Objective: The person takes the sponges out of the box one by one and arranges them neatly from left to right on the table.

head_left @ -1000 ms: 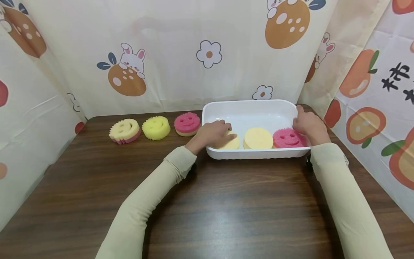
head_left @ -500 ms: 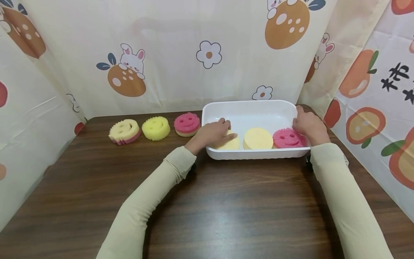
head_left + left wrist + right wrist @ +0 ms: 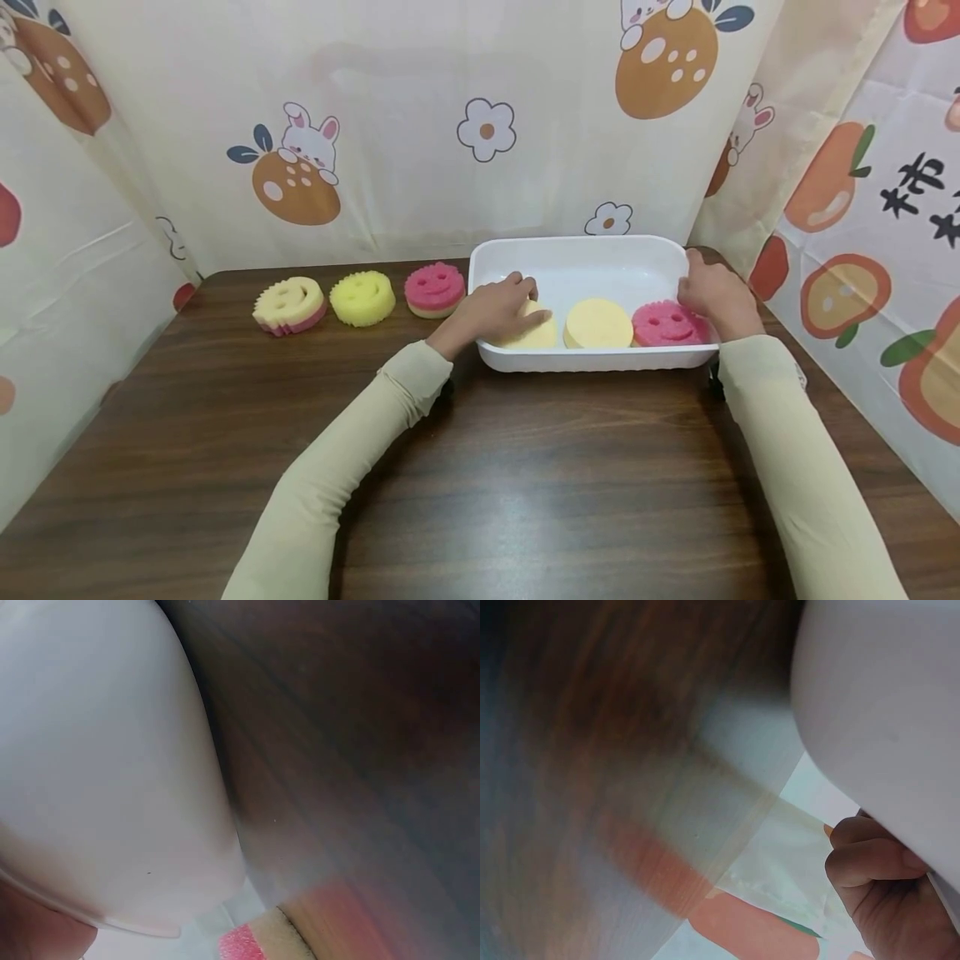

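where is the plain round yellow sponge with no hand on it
In the head view, the plain round yellow sponge lies in the white plastic tray, between the left-hand-covered yellow sponge and the pink smiley sponge.

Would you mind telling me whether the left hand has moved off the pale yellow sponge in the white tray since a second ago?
No. The left hand rests on the same pale yellow sponge, at the white tray's left end, as before.
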The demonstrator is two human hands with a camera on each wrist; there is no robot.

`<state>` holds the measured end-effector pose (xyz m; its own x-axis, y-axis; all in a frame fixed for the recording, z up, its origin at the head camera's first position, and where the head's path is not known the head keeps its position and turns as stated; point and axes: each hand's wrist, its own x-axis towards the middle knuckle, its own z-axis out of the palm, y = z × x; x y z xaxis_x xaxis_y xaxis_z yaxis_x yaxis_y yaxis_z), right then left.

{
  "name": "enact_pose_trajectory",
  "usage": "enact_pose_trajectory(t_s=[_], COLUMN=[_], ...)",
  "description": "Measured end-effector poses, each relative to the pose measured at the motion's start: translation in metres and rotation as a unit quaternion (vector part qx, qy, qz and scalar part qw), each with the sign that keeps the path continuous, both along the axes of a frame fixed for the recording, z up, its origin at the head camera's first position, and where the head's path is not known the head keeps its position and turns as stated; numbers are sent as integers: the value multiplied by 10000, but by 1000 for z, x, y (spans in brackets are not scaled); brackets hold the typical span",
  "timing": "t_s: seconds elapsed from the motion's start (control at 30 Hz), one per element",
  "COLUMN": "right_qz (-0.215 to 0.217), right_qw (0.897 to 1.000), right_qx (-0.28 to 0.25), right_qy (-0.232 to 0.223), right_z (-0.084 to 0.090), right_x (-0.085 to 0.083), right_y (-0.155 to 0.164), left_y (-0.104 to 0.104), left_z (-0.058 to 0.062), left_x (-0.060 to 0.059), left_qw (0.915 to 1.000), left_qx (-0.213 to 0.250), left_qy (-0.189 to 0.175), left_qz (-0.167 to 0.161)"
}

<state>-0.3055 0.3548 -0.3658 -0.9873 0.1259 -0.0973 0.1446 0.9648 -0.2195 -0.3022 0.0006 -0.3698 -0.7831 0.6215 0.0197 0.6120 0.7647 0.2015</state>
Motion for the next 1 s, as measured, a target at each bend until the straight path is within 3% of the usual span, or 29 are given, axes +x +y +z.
enact_pose_trajectory(t_s=[0.4, 0.63, 1.0], right_qz=[-5, 13, -16], right_qw=[10000, 9999, 10000], right_qx=[45, 35, -14], right_qy=[71, 100, 57], right_z=[-1, -1, -2], right_x=[0, -3, 0], right_y=[0, 1, 2], left_y=[0, 1, 0], left_z=[-1, -2, -2], left_x=[-3, -5, -5], left_qw=[9997, 9999, 9997], left_qx=[229, 75, 98], left_qy=[9, 33, 134], left_qz=[57, 111, -154])
